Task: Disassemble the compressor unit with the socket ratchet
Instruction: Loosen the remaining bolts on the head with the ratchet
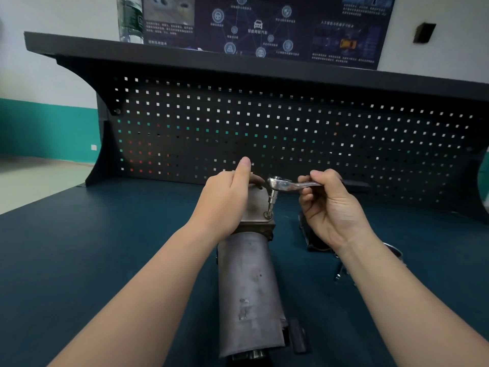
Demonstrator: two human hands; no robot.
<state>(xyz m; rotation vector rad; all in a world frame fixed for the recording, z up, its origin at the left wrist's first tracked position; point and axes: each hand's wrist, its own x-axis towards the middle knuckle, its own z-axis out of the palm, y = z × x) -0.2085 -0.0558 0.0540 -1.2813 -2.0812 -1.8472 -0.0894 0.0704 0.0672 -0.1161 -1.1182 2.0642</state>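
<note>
The grey cylindrical compressor unit (248,295) lies lengthwise on the blue bench top, its square end block pointing away from me. My left hand (225,200) grips that end block from above, its thumb sticking up. My right hand (328,207) holds the chrome socket ratchet (280,182) by its handle, fingers curled round it. The ratchet's socket stands upright on a bolt (268,214) at the block's right corner. The black end of the handle pokes out to the right of my fingers.
A dark part (315,242) and a shiny metal piece (341,271) lie on the bench under my right forearm. A small black block (297,337) sits by the compressor's near end. A black pegboard (264,128) with a shelf rises behind the bench.
</note>
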